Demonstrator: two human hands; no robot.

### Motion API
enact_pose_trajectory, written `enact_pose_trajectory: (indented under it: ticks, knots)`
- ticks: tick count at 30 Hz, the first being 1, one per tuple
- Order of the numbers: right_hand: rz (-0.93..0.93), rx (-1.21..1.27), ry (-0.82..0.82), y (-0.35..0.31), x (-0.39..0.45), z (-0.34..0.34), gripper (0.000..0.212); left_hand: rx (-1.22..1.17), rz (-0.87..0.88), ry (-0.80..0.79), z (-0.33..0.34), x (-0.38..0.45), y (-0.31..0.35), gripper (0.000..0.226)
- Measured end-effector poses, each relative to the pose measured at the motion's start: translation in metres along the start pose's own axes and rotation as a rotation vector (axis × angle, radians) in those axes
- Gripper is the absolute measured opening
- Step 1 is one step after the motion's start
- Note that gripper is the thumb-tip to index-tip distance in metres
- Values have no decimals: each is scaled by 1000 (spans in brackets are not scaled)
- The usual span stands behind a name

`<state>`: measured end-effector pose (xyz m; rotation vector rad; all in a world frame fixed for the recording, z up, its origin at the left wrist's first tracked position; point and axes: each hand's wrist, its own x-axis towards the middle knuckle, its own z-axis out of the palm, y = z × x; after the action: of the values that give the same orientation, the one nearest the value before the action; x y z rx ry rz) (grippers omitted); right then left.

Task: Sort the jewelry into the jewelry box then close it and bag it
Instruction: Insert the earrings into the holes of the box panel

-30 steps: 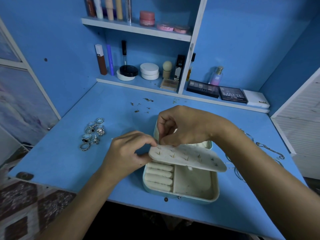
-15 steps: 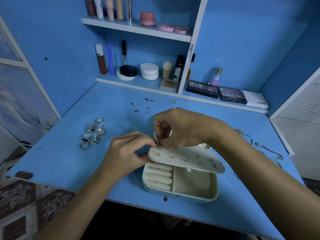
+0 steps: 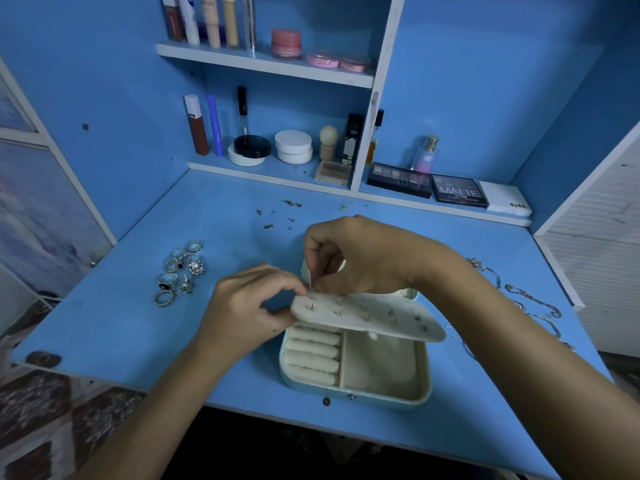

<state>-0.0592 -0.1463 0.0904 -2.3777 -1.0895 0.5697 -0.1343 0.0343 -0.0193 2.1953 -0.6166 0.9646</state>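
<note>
A pale jewelry box (image 3: 356, 393) lies open near the desk's front edge, with ring rolls on its left and a bare compartment on its right. Over it a cream earring panel (image 3: 367, 317) is held level, several studs stuck through it. My left hand (image 3: 249, 306) pinches the panel's left end. My right hand (image 3: 360, 258) pinches a small earring at the panel's top-left corner. Silver rings (image 3: 180, 271) are clustered to the left. Loose stud earrings (image 3: 280, 216) lie further back. Chains and bracelets (image 3: 530, 299) lie to the right, partly hidden by my right arm.
Cosmetics fill the shelves behind: tubes, jars (image 3: 293, 146), a perfume bottle (image 3: 426, 154) and eyeshadow palettes (image 3: 459, 190). A white slatted panel (image 3: 602, 258) borders the desk on the right. The blue desk's front edge (image 3: 242, 407) runs just below the box.
My right hand has lowered its pinched fingertips to the panel's top-left corner. The left hand and the panel have hardly moved.
</note>
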Motion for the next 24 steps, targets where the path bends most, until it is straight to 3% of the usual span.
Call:
enact_pose_trajectory:
  ticks: [4, 8, 17, 24]
  knots:
    - [73, 271, 71, 14, -8, -11, 14, -32, -71, -11, -1, 4, 0, 10]
    - [153, 451, 259, 41, -28, -27, 4, -98, -182, -29, -4, 12, 0, 12]
    - [304, 723, 660, 97, -52, -11, 17, -312, -483, -203, -10, 45, -3, 17]
    - [323, 887, 773, 109, -49, 13, 24, -477, -601, -292, 2, 59, -28, 19]
